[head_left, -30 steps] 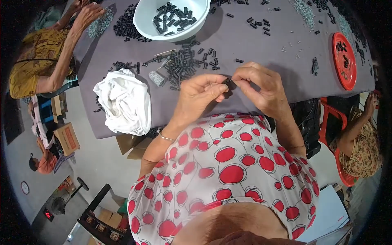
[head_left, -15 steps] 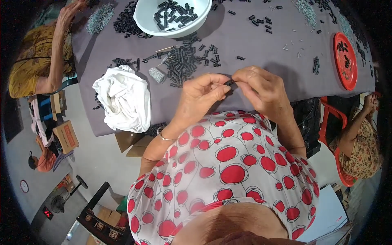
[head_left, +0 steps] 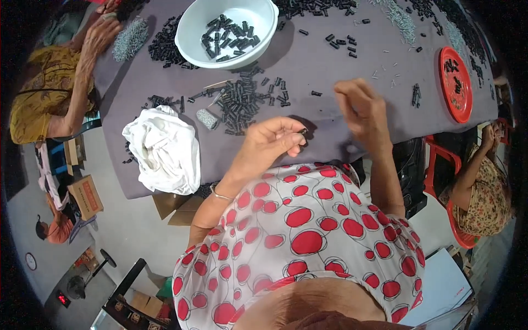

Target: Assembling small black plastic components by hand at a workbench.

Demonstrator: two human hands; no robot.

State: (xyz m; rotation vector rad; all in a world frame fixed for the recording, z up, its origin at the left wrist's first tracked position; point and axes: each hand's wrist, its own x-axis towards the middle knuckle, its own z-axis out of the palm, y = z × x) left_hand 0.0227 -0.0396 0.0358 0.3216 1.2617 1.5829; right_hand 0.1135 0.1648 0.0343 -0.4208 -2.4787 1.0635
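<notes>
My left hand is closed in a pinch on a small black plastic part, just above the near edge of the table; the fingers hide most of it. Apart from it, my right hand is lifted over the cloth, its bent fingers smeared by motion. Whether anything is between them I cannot tell. Beyond my left hand lies a heap of black cylindrical parts. A lone black part rests between this heap and my right hand.
A white basin of black parts stands at the far side. To the left are a bunched white cloth and a small bag of silver pieces. Silver pins and a red plate lie right. A co-worker's arm reaches in at left.
My hands have come apart: the right one moved up and away to the right. The left still pinches the black part. The whole view has shifted slightly.
</notes>
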